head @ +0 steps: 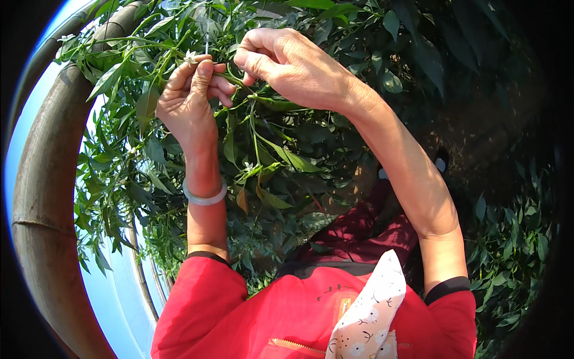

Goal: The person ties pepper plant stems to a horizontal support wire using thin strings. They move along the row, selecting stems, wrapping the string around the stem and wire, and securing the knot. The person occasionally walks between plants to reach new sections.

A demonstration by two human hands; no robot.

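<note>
My left hand, with a pale bangle at its wrist, has thumb and forefinger pinched together on something thin beside a small white flower. A thin whitish strand rises just above these fingertips. To the right, my right hand is bent over a green stem, its thumb and forefinger close together; what lies between them is too small to tell. A green pepper hangs below the right hand. Lower down, another white flower shows among leaves.
Leafy pepper plants surround both hands. A thick bamboo pole curves along the left side, with thinner poles behind. More plants stand at the lower right, beyond shaded soil.
</note>
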